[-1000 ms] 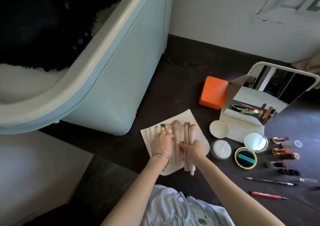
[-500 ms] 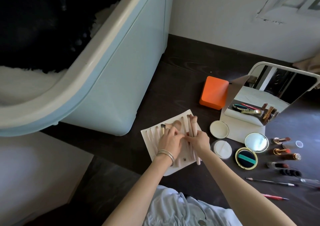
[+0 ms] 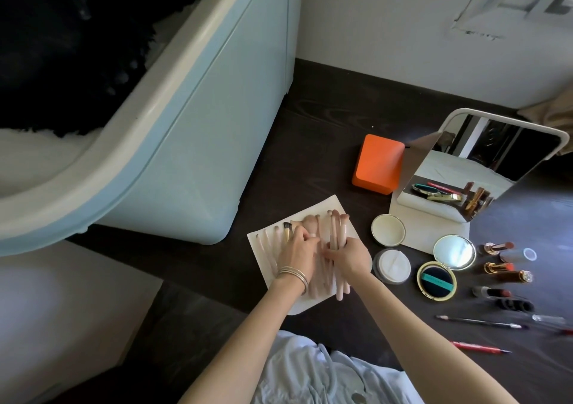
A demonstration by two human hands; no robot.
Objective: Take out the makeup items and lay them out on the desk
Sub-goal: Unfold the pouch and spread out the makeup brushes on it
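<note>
A cream brush pouch (image 3: pixel 328 210) lies flat on the dark desk (image 3: pixel 325 130) with several pink makeup brushes (image 3: pixel 336 227) on it. My left hand (image 3: pixel 296 251), with bangles at the wrist, presses on the brushes in the pouch's middle. My right hand (image 3: pixel 348 256) is closed around a bundle of brushes at the pouch's right side. To the right lie a round cream lid (image 3: pixel 388 230), a white powder puff (image 3: pixel 391 265), an open gold compact (image 3: pixel 445 267), several lipsticks (image 3: pixel 502 268), and two pencils (image 3: pixel 480 321).
A big light-blue tub chair (image 3: pixel 186 143) stands at the left against the desk. An orange box (image 3: pixel 378 163) and a standing mirror (image 3: pixel 483 161) are behind the laid-out items. The desk's front edge runs just below my wrists.
The right hand has slid the brush bundle a little right and down on the pouch. The left hand has stayed on the middle brushes, shifting slightly.
</note>
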